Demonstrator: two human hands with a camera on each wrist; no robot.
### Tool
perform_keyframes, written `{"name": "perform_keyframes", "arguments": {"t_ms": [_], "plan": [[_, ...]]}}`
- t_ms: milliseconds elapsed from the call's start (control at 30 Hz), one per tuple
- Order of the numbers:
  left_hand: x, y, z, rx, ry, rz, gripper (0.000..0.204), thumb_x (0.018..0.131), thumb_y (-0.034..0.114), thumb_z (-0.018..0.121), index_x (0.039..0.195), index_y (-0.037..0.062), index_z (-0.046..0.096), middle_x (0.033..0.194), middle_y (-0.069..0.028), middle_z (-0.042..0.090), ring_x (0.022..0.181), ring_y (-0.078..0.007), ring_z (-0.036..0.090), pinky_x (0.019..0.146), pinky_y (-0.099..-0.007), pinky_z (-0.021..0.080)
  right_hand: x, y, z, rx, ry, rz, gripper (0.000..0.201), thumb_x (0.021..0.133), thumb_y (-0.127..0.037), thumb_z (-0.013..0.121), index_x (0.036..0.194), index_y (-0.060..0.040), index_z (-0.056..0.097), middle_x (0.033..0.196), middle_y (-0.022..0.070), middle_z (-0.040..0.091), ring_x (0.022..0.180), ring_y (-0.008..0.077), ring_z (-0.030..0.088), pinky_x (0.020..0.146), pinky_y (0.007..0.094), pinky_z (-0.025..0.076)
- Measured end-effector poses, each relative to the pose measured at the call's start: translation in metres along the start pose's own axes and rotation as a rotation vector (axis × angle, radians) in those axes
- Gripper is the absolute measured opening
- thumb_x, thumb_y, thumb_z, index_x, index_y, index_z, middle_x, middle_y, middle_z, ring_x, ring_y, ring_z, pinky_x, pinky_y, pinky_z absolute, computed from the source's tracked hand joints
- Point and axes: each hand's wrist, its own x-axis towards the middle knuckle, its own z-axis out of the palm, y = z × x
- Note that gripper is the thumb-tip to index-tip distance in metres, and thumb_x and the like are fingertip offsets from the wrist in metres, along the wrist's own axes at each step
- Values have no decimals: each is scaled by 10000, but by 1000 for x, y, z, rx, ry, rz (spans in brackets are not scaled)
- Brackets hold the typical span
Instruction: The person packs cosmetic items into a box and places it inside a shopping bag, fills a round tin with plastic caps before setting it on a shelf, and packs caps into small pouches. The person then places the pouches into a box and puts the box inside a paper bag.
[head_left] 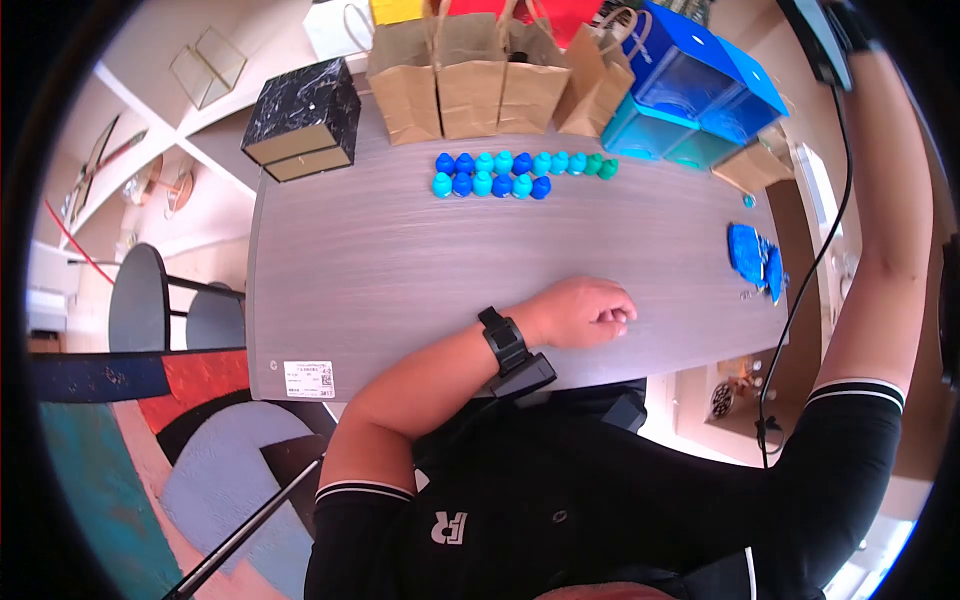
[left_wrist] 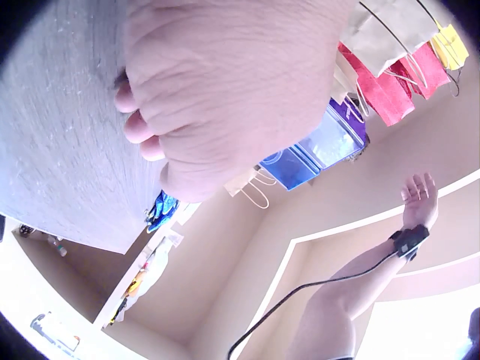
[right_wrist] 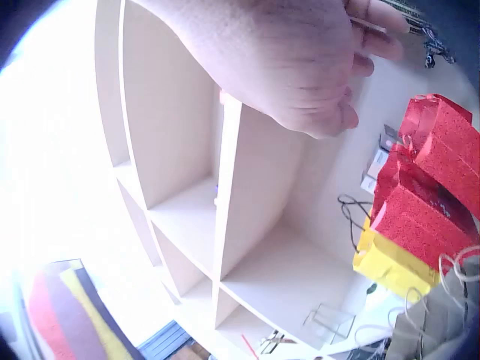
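My left hand (head_left: pixel 585 312) rests on the grey wood-grain table (head_left: pixel 400 270) near its front edge. The fingers hang loosely curled, and no object shows in them. In the left wrist view the back of this hand (left_wrist: pixel 232 90) fills the upper middle. My right arm is raised at the right; in the left wrist view its hand (left_wrist: pixel 420 199) is held up with relaxed fingers and nothing in them. Beyond the left hand, small rounded knob-topped figures stand in two rows, a back row (head_left: pixel 503 162) and a front row (head_left: pixel 482 184), coloured blue, cyan and green.
Brown paper bags (head_left: pixel 470 80) line the table's back, between a black marbled box (head_left: pixel 300 115) and blue and teal drawer boxes (head_left: pixel 690 75). A crumpled blue bag (head_left: pixel 745 255) lies near the right edge. A black cable (head_left: pixel 848 190) hangs from the right wrist.
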Motion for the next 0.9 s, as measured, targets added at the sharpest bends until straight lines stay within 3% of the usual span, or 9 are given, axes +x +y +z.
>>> {"name": "perform_keyframes", "arguments": {"t_ms": [67, 133, 200, 267, 333, 400, 467, 667, 900], "plan": [[1, 3, -1, 9, 12, -15, 210, 901, 102, 686, 1092, 15, 687, 966, -93, 699, 841, -188, 693, 745, -315, 569, -54, -1, -5, 115, 61, -282, 313, 901, -172, 573, 1095, 32, 709, 941, 152, 743, 843, 252, 715, 753, 372, 582], [2, 4, 0, 18, 2, -38, 218, 897, 88, 689, 1100, 10, 693, 961, -89, 704, 846, -164, 688, 743, -298, 567, -98, 3, 6, 1, 109, -367, 327, 910, -182, 573, 1136, 7, 713, 993, 165, 751, 867, 303, 713, 788, 384, 579], [2, 6, 1, 27, 24, -55, 216, 912, 93, 688, 1111, 12, 695, 985, -88, 713, 856, -154, 686, 744, -298, 565, -135, 28, 29, 90, 25, -193, 324, 904, -219, 646, 1148, -21, 725, 1108, 184, 744, 939, 325, 713, 845, 389, 576], [1, 3, 2, 6, 30, -72, 215, 928, 103, 686, 1124, 15, 693, 992, -77, 714, 868, -139, 680, 756, -291, 561, -194, 36, 66, 362, -1, -125, 340, 945, -175, 686, 1235, 1, 669, 1017, 69, 696, 861, 103, 620, 745, 253, 508], [2, 2, 6, -34, 29, -83, 214, 944, 112, 684, 1136, 17, 691, 999, -66, 716, 881, -123, 675, 767, -285, 557, -241, 38, 92, 529, -88, 34, 377, 901, -207, 707, 1218, -7, 674, 959, 129, 696, 812, 219, 658, 753, 351, 538], [1, 2, 5, -73, 29, -196, 227, 969, 129, 678, 1169, 21, 681, 1001, -42, 712, 912, -98, 660, 788, -272, 547, -283, 33, 126, 737, -146, 316, 360, 896, -217, 711, 1191, -13, 690, 953, 135, 701, 829, 254, 661, 763, 360, 532], [-1, 2, 7, -136, 45, -235, 252, 977, 121, 670, 1204, 13, 662, 1042, -45, 700, 937, -90, 646, 806, -270, 542, -325, 49, 186, 798, -38, 323, 359, 894, -222, 711, 1192, -22, 694, 953, 141, 702, 823, 264, 664, 760, 360, 532], [-2, -2, 0, -292, 108, -297, 248, 988, 108, 649, 1217, 12, 653, 1091, -69, 697, 938, -120, 652, 793, -279, 545, -403, 62, 227, 540, 103, 719, 398, 886, -286, 704, 1215, -60, 687, 1037, 156, 699, 931, 340, 687, 803, 431, 547], [-13, -5, -23, -263, 226, -238, 235, 1013, 127, 606, 1209, 4, 649, 1072, -92, 700, 915, -141, 662, 783, -292, 549, -428, 159, 219, -130, 322, 980, 435, 860, -349, 706, 1226, -114, 688, 1194, 187, 647, 1102, 383, 632, 914, 483, 532]]}}
